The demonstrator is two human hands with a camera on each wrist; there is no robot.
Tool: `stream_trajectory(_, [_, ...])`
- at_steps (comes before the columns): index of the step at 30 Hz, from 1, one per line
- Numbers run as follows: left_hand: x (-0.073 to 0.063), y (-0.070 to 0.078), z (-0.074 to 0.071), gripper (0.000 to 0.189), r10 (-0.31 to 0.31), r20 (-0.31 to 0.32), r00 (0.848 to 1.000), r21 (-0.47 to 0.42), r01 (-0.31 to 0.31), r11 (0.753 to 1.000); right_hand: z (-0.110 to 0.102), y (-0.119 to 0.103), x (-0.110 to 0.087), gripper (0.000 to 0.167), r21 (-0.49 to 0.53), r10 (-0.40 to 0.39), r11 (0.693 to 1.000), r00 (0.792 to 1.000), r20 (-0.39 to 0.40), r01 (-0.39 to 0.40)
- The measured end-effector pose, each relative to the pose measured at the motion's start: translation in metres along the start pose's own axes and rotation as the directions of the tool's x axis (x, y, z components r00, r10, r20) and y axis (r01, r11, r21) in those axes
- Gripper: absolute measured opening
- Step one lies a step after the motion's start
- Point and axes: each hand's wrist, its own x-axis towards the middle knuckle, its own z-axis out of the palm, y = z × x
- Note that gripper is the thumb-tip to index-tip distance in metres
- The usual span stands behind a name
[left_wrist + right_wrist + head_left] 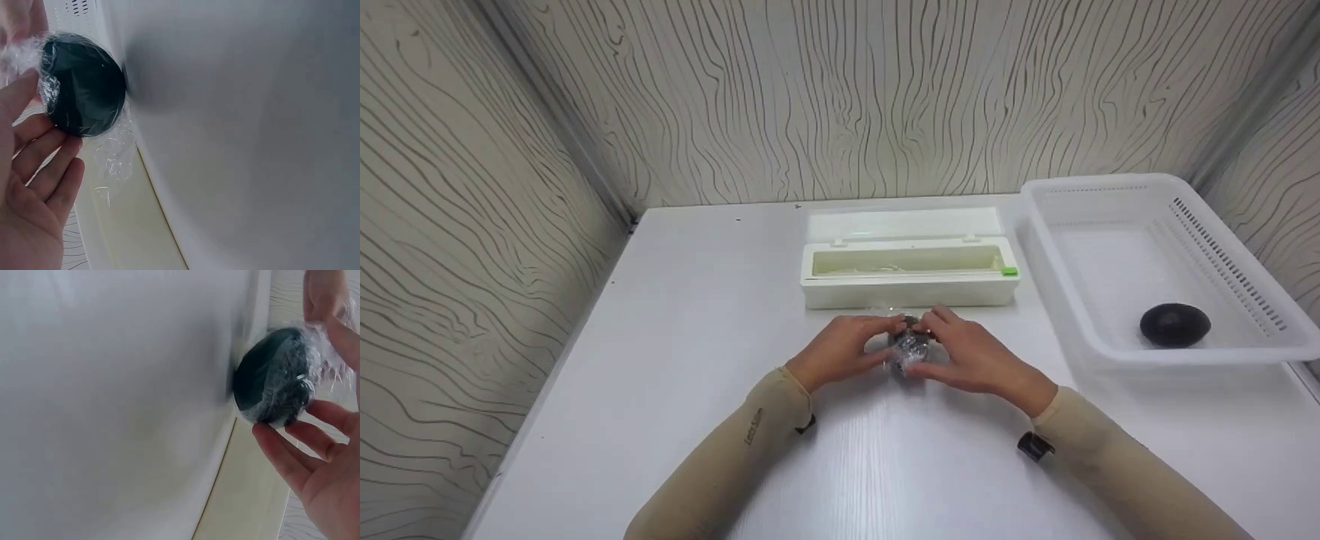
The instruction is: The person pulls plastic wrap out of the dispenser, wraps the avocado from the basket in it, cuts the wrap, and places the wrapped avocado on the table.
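A dark green, rounded fruit that looks like an avocado sits on the white table, wrapped in crinkled clear cling film. My left hand holds it from the left, thumb and fingertips at its side. From the right, my right hand grips the same fruit, with its thumb on the near side. In the left wrist view the film bunches toward the thumb, and a loose flap spreads from the fruit's other side. Film also gathers near the right thumb in the right wrist view.
Just behind the hands stands a long white cling film box, its lid raised and a green slider at the right end. A white perforated basket on the right holds another dark oval fruit. Patterned walls border the table.
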Motion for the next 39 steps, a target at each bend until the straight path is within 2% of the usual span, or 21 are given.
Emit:
stream_trajectory(6, [-0.001, 0.001, 0.001, 0.044, -0.015, -0.013, 1.000, -0.024, 0.014, 1.000, 0.003, -0.003, 0.005, 0.036, -0.068, -0.007, 0.998, 0.998, -0.069, 0.003])
stream_trajectory(12, [0.000, -0.001, -0.001, 0.051, 0.004, 0.055, 0.998, -0.100, 0.002, 0.995, 0.003, -0.001, 0.005, 0.028, -0.072, 0.017, 0.997, 0.994, -0.105, -0.025])
stream_trajectory(14, [0.000, -0.001, -0.002, 0.053, -0.003, 0.058, 0.998, -0.116, 0.010, 0.993, 0.003, -0.001, 0.005, 0.027, -0.075, 0.022, 0.997, 0.994, -0.108, -0.030])
stream_trajectory(23, [0.007, 0.001, 0.000, 0.034, -0.032, -0.057, 0.998, -0.142, 0.023, 0.990, 0.004, -0.001, 0.008, 0.025, -0.096, -0.022, 0.995, 0.990, -0.137, 0.008])
stream_trajectory(31, [0.008, 0.001, 0.001, 0.027, -0.051, -0.092, 0.994, -0.183, 0.033, 0.983, 0.004, 0.003, 0.007, 0.031, -0.075, -0.069, 0.995, 0.987, -0.147, 0.058])
stream_trajectory(39, [0.009, -0.002, 0.003, 0.020, -0.033, -0.114, 0.993, -0.202, 0.010, 0.979, 0.002, 0.003, 0.008, 0.027, -0.033, -0.038, 0.999, 0.990, -0.134, 0.034])
